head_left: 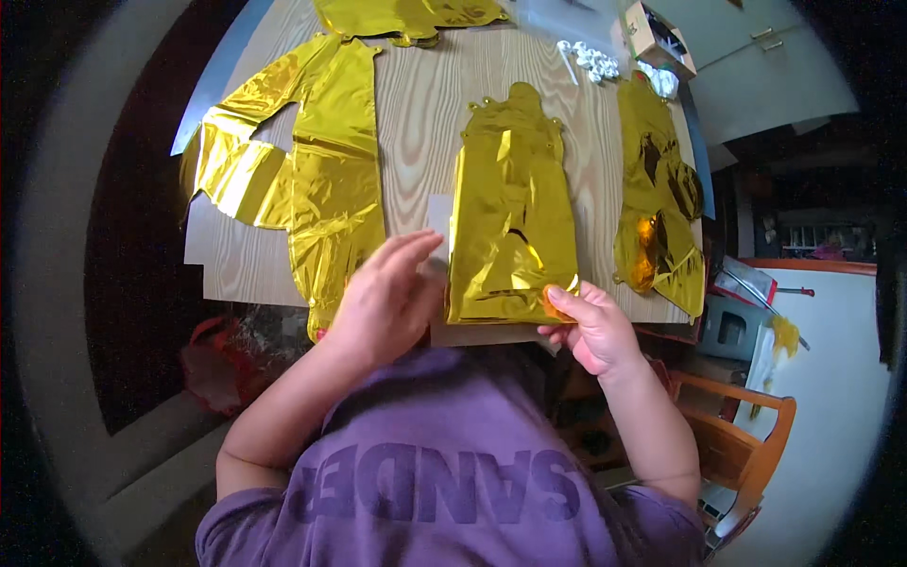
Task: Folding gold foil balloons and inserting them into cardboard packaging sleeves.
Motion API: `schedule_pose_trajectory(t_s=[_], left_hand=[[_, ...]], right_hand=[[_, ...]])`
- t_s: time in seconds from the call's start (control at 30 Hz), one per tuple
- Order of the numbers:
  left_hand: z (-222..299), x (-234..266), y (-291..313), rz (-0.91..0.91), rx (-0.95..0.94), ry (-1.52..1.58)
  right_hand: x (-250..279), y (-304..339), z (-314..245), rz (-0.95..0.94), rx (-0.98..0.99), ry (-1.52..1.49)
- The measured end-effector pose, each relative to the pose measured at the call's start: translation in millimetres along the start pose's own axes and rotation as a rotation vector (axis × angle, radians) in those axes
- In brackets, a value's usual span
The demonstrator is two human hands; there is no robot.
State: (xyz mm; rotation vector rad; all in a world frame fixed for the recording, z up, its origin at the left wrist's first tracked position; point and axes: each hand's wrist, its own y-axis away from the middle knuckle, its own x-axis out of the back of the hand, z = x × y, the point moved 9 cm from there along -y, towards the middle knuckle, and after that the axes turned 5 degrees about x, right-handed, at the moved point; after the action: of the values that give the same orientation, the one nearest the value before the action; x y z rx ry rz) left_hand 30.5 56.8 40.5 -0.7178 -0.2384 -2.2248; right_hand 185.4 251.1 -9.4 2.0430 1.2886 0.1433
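Fingers (570,302) of the right hand (607,333) are clamped on the lower right corner of a flattened gold foil balloon (515,203) at the near edge of the wood-grain worktop (416,123), while the left hand (385,298) hangs by its left edge, fingers bent, and I cannot tell whether they grip anything. Larger foil shape (335,170) lies left, crumpled foil piece (657,189) right; farther off are small white pieces (595,64), an open wooden box (652,42) and another gold foil sheet (397,14)
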Motion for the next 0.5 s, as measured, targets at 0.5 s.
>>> schedule_pose_trajectory(t_s=[0.5], left_hand=[[-27,-53,-26,-0.229,0.453,0.543]], right_hand=[[22,-16,-5,-0.001,0.032,-0.123]])
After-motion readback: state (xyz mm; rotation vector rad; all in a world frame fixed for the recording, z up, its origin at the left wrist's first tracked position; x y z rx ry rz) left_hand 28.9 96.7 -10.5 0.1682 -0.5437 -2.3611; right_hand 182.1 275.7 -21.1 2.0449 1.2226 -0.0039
